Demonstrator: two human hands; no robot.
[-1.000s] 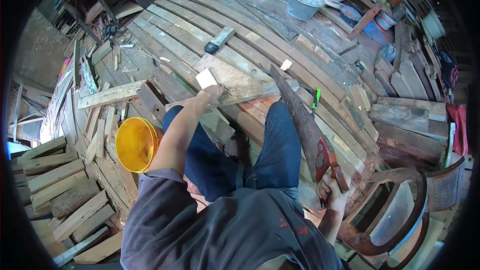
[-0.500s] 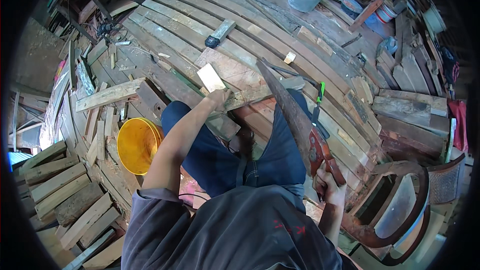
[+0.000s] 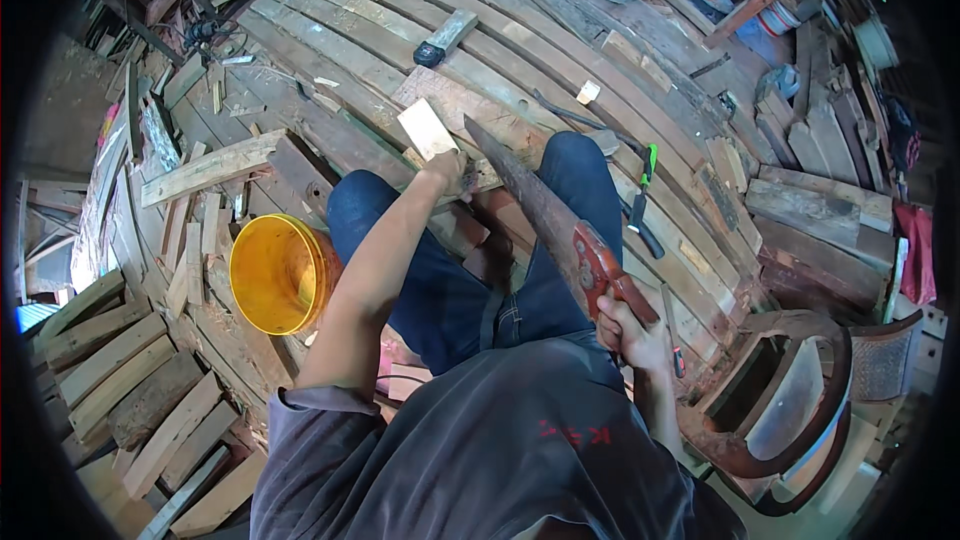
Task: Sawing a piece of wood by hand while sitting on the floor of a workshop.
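My left hand (image 3: 447, 170) is closed around the lower end of a pale, freshly cut wood block (image 3: 425, 127), just beyond my knees. My right hand (image 3: 630, 330) grips the reddish-brown handle of a handsaw (image 3: 535, 198). Its long, darkened blade slants up and left across my right thigh, the tip close to the block's right side. Whether the teeth touch any wood I cannot tell. Beneath the left hand lies a wooden board (image 3: 485, 178), partly hidden by hand and blade.
A yellow bucket (image 3: 322, 275) stands beside my left knee. Right of my right knee lies a black-handled tool (image 3: 643, 225) with a bright green part. Ahead, a black-ended wood piece (image 3: 445, 38) rests on slats. A curved wooden chair frame (image 3: 845, 370) is at right, stacked offcuts (image 3: 165, 430) at left.
The saw has swung left and inward with my right hand, its tip now nearer the pale block. My left hand still holds the block, shifted slightly. My right knee has risen.
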